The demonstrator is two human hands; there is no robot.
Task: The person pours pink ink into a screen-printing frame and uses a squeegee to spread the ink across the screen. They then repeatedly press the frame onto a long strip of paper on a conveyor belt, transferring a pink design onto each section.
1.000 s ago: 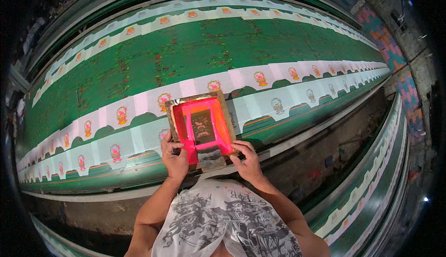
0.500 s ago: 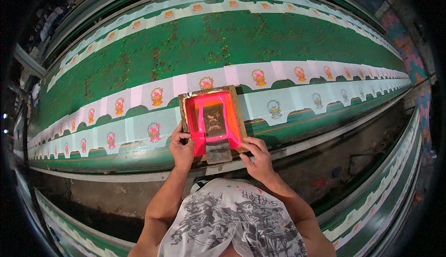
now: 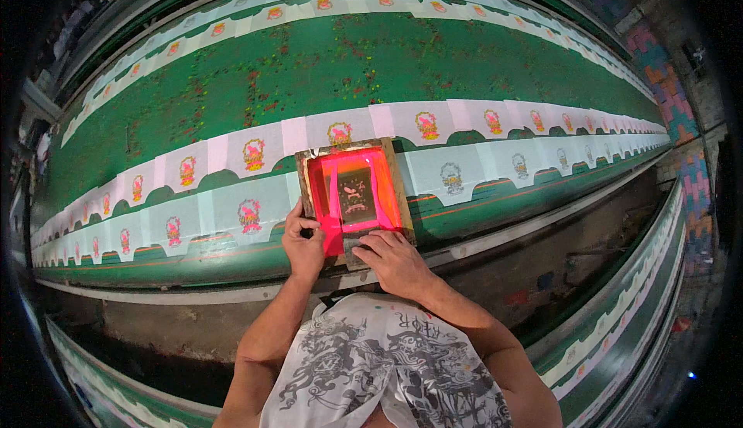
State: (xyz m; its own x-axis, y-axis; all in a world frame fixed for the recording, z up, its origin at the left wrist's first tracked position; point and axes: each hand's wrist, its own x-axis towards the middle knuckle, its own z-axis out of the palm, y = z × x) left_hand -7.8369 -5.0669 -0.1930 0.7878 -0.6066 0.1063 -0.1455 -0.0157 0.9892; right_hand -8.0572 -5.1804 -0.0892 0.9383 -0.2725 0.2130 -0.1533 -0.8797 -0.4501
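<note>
A wooden-edged printing screen (image 3: 303, 188) lies over the near row of white fabric pieces, with bright pink and orange ink around the dark design area in its middle. My left hand (image 3: 303, 244) grips the screen's near-left corner, thumb and fingers closed on the wood. At the near edge of the screen my right hand (image 3: 393, 262) has its fingers curled over the squeegee (image 3: 354, 261), most of which the hand hides. Left of the screen, a fabric piece (image 3: 249, 215) carries a pink and outlined emblem; to the right, a piece (image 3: 452, 179) bears only a grey outline.
The long green printing table (image 3: 309, 64), speckled with ink, holds several rows of fabric pieces. A second near row (image 3: 426, 124) has red and yellow emblems. A pale rail (image 3: 495, 244) runs along the table's front edge. Another table with fabric (image 3: 588, 350) is at the lower right.
My right hand has left the screen's near-right corner and moved left onto the squeegee. The left hand keeps its hold, and the screen stays in place on the fabric.
</note>
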